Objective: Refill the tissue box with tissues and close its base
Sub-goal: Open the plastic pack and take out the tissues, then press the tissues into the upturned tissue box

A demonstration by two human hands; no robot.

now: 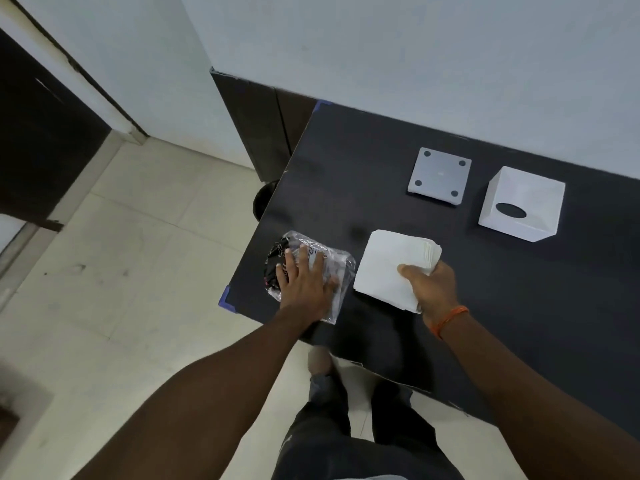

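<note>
Tissues [388, 268] sit in a white stack at the table's [519, 323] near edge, pinched at one corner by the right hand [433, 289], likely ready to lift. Left hand [304, 282] lies flat and open on the wrapper [332, 268], pinning it. Farther back, well apart, wait the base [439, 176] and box [521, 204].

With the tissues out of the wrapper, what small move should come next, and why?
Probably carry the tissue stack, gripped by the right hand, over to the white tissue box. The box sits apart from its base, so it is open for filling, and the left hand only rests on the plastic wrapper.
</note>
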